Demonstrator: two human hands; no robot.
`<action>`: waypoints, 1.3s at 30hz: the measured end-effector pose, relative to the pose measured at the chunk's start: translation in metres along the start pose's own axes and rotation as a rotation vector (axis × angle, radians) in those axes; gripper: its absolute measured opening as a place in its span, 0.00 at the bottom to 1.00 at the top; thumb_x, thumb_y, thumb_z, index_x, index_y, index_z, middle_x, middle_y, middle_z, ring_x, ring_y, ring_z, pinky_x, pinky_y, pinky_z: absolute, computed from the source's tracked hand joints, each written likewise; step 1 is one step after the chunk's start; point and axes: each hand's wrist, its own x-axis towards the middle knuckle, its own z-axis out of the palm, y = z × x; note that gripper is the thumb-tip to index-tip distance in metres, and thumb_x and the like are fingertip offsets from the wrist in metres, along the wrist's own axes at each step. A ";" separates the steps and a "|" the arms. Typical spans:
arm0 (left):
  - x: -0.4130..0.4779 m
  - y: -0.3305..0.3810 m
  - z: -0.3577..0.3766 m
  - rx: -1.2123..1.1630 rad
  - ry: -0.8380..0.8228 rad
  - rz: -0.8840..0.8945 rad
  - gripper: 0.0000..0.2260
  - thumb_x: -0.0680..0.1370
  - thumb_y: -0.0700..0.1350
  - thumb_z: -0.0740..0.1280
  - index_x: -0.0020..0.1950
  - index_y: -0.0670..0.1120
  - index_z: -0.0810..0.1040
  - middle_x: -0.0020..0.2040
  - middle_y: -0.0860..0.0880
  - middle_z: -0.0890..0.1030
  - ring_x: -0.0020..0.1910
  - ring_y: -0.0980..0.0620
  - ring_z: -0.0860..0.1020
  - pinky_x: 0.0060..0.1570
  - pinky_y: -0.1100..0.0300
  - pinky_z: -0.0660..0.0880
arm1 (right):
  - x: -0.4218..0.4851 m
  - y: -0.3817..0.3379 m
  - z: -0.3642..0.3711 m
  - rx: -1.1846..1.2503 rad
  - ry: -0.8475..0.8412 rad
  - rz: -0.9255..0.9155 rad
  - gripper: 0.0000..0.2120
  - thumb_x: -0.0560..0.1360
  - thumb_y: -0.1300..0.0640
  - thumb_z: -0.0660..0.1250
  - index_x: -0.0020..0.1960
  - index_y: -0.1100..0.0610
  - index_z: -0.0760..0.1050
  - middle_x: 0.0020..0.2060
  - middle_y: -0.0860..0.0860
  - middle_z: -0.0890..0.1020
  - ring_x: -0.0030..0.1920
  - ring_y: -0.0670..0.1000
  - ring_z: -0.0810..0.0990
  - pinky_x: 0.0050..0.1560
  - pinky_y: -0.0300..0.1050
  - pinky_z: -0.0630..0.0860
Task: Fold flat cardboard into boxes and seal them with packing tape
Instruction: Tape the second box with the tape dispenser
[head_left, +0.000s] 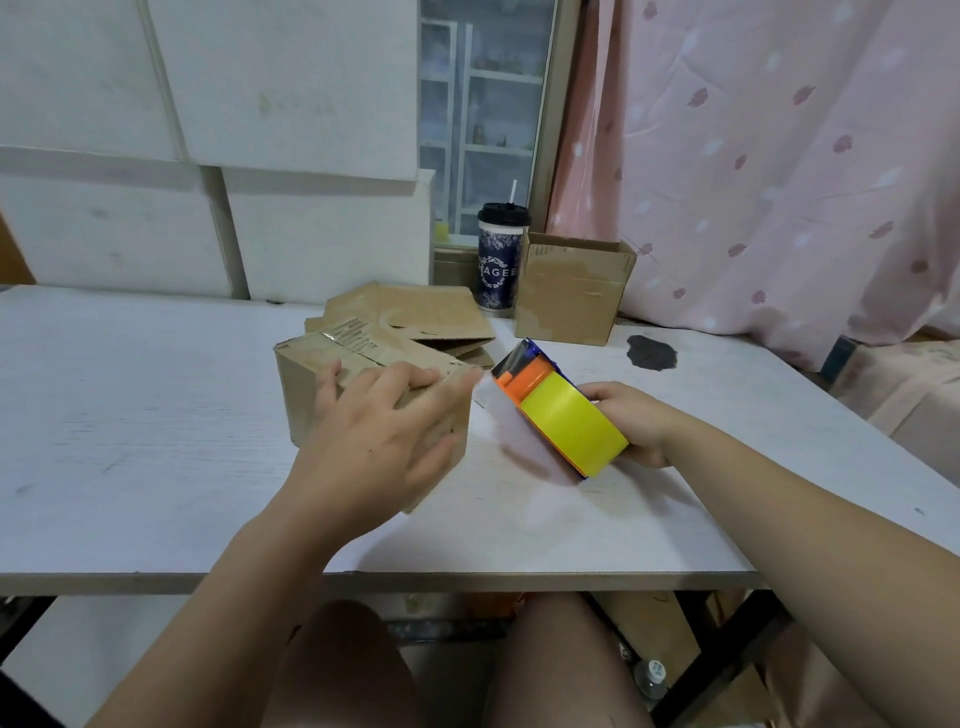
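**Sealing stage.** The folded cardboard box (304, 400) stands on the white table (130, 441), left of centre, with glossy tape showing on its top. My left hand (374, 441) lies over the near top edge, fingers almost straight and pressing down, thumb on the front face. My right hand (631, 421) is wrapped round the tape dispenser (563, 415), just beside the box on its right.

**Risk.** I judge that a pull on the tape could drag or tip the box, since only a flat press steadies it. A slack strip could also wrinkle or stick to itself.

**Unclear.** A pale blur between box and dispenser may be drawn tape, but I cannot tell. The roll hides my right fingers, and my left hand covers much of the box front. Flat cardboard (426, 312) lies behind.
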 end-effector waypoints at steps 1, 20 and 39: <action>0.000 0.002 -0.003 -0.083 0.021 -0.042 0.21 0.76 0.58 0.59 0.69 0.63 0.64 0.52 0.55 0.77 0.53 0.52 0.74 0.68 0.38 0.54 | -0.001 0.000 0.001 0.030 0.000 -0.011 0.11 0.74 0.65 0.63 0.54 0.61 0.78 0.43 0.58 0.79 0.40 0.54 0.76 0.38 0.43 0.73; 0.010 0.001 0.027 -0.180 0.174 -0.041 0.16 0.74 0.36 0.61 0.60 0.41 0.79 0.57 0.44 0.79 0.60 0.42 0.75 0.68 0.41 0.61 | -0.026 -0.053 0.007 0.516 0.355 -0.184 0.13 0.73 0.63 0.66 0.56 0.54 0.77 0.43 0.53 0.83 0.46 0.56 0.82 0.50 0.52 0.80; 0.066 0.058 -0.041 -0.842 0.257 -0.413 0.13 0.75 0.59 0.64 0.49 0.54 0.81 0.41 0.56 0.82 0.42 0.66 0.77 0.34 0.76 0.70 | -0.043 -0.102 0.039 0.374 0.670 -0.623 0.25 0.68 0.65 0.72 0.57 0.45 0.67 0.52 0.47 0.77 0.49 0.46 0.78 0.41 0.36 0.76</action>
